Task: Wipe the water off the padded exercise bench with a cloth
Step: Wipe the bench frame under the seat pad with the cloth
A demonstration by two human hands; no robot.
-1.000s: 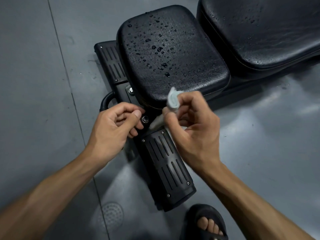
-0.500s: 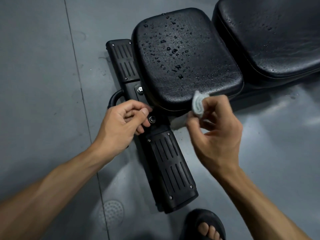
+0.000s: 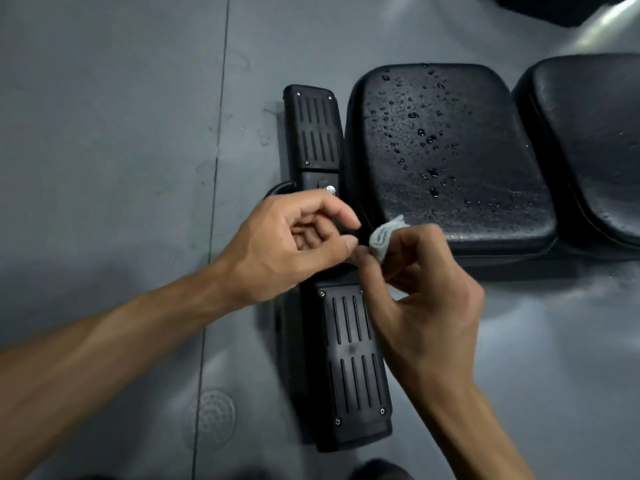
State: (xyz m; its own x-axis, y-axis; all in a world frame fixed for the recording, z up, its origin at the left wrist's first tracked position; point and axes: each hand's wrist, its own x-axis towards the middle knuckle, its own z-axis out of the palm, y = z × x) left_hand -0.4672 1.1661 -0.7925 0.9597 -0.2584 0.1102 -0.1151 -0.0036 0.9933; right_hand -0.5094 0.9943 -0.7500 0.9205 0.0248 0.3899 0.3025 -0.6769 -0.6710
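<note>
Beyond both hands, the black padded bench (image 3: 446, 150), pebbled vinyl with rounded corners, is beaded with water drops (image 3: 429, 138). The right hand (image 3: 415, 292) pinches a small grey bunched cloth (image 3: 382, 239); the left hand (image 3: 294, 244), fingers curled, grips nothing visible beside it.

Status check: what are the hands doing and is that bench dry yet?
Right hand pinches folded grey cloth; left hand curled beside it, holding nothing visible. Seat pad beaded with water, unwiped. Nothing blocking the pad.
</note>
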